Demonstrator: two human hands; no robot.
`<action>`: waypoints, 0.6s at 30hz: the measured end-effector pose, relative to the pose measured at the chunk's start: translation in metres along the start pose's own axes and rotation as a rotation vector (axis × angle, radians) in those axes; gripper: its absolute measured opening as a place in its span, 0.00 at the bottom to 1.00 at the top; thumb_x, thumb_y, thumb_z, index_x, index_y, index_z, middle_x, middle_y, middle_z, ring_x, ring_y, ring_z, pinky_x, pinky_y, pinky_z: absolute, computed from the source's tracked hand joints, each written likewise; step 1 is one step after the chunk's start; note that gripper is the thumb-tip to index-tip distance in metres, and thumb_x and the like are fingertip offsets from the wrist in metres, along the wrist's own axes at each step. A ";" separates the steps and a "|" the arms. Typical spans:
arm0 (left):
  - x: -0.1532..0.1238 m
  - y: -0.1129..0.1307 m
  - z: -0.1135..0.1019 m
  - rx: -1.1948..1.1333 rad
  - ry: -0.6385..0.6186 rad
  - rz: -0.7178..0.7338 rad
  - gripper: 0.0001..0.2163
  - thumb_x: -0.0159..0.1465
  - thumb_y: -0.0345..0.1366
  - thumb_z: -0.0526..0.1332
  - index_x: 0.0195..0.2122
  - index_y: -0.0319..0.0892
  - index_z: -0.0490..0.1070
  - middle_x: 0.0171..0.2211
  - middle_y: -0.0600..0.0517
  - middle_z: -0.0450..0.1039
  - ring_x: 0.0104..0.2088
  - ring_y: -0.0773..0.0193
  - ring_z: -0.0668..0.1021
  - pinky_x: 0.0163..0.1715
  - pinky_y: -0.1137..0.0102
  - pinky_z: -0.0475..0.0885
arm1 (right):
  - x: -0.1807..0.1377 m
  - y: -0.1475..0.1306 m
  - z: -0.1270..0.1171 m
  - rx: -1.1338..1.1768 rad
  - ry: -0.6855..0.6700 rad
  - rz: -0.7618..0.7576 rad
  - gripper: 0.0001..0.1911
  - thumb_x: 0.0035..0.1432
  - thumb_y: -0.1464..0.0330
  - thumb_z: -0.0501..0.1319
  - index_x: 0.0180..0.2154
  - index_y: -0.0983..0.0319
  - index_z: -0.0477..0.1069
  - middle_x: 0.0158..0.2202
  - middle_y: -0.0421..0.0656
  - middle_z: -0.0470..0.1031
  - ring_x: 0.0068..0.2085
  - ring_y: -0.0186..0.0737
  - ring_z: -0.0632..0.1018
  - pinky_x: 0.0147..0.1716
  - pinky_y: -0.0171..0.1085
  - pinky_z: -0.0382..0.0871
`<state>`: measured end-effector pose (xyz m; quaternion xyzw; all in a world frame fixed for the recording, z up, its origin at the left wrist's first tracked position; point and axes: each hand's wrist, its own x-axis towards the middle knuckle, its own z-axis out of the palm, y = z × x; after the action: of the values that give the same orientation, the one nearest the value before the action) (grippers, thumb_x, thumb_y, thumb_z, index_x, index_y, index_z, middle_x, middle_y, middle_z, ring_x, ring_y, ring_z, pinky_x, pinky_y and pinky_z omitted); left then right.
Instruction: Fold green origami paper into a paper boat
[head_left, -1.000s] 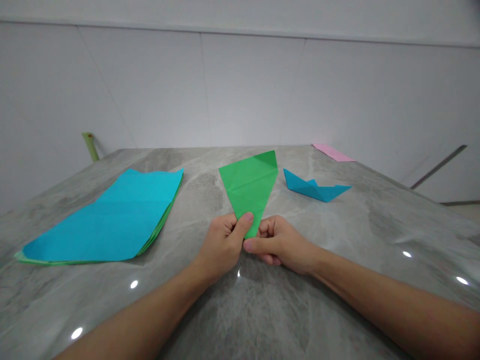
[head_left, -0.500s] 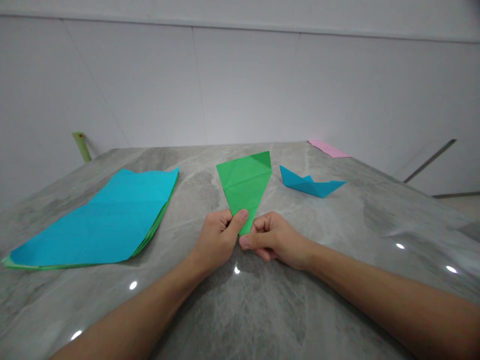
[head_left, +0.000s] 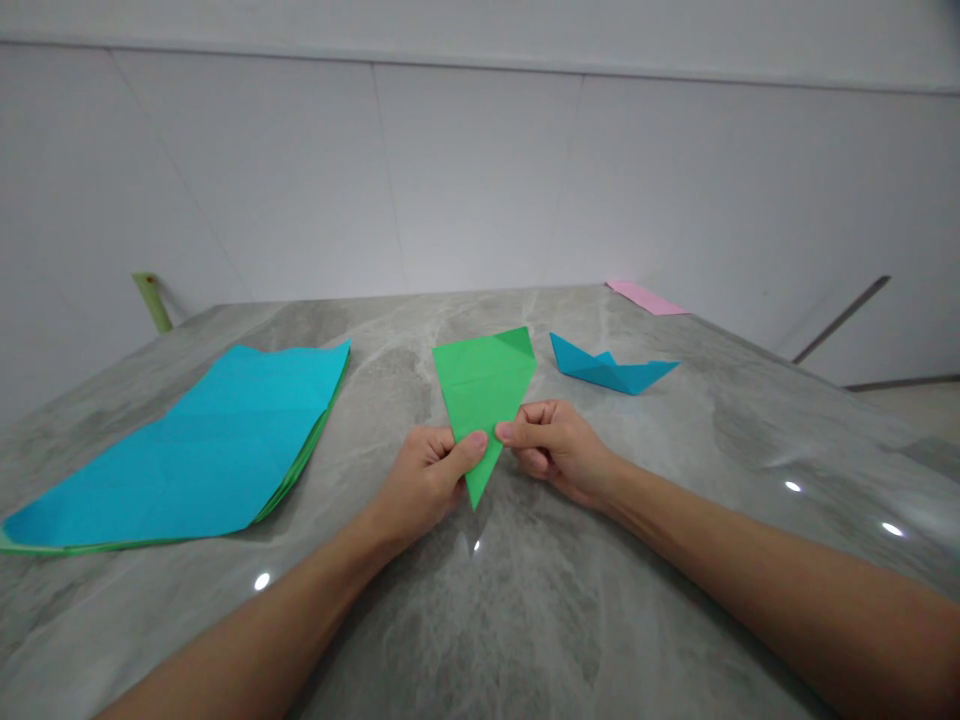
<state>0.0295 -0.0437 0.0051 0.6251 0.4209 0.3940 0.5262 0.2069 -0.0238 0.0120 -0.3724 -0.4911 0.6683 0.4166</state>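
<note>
A folded green paper point(head_left: 486, 385) is held up over the table, its wide edge away from me and its sharp tip pointing toward me. My left hand point(head_left: 429, 475) pinches its left edge, thumb on top and fingers behind. On the right edge, my right hand point(head_left: 556, 450) pinches the paper between thumb and curled fingers, somewhat above the tip. The fingers under the paper are partly hidden. Just beyond my right hand, a folded blue paper boat point(head_left: 615, 373) sits on the table.
A stack of blue and green paper sheets point(head_left: 195, 450) lies at the left. Pink paper point(head_left: 646, 297) rests at the far right edge of the grey marbled table point(head_left: 480, 630). Behind the table rises a white wall point(head_left: 480, 180), with a light green strip point(head_left: 153, 302) at its left.
My right hand has moved from the paper's bottom tip up to its right edge. The tip now shows below both hands, and the paper sits slightly lower. The view has shifted a little.
</note>
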 end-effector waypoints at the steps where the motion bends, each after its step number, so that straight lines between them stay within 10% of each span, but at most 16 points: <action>1: 0.000 0.001 0.001 -0.001 0.011 -0.025 0.25 0.61 0.53 0.59 0.14 0.42 0.60 0.09 0.57 0.59 0.11 0.73 0.61 0.12 0.76 0.54 | 0.000 0.000 -0.001 -0.009 0.003 -0.002 0.25 0.41 0.57 0.74 0.15 0.61 0.61 0.09 0.32 0.58 0.13 0.24 0.53 0.15 0.33 0.40; 7: 0.002 0.003 0.006 -0.230 0.070 -0.141 0.19 0.56 0.52 0.64 0.29 0.39 0.70 0.19 0.52 0.75 0.16 0.64 0.77 0.13 0.74 0.68 | -0.001 0.003 -0.002 -0.168 -0.010 -0.025 0.23 0.41 0.55 0.74 0.16 0.62 0.66 0.10 0.34 0.61 0.14 0.25 0.54 0.16 0.33 0.41; 18: 0.002 0.008 -0.003 -0.033 0.026 -0.096 0.20 0.58 0.52 0.61 0.18 0.41 0.66 0.11 0.54 0.67 0.10 0.68 0.70 0.10 0.76 0.60 | 0.005 0.003 -0.011 -0.150 0.141 -0.163 0.23 0.43 0.56 0.73 0.16 0.61 0.63 0.11 0.33 0.62 0.15 0.25 0.56 0.16 0.33 0.44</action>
<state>0.0284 -0.0419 0.0130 0.5903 0.4507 0.3831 0.5492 0.2144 -0.0163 0.0064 -0.4075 -0.5379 0.5658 0.4737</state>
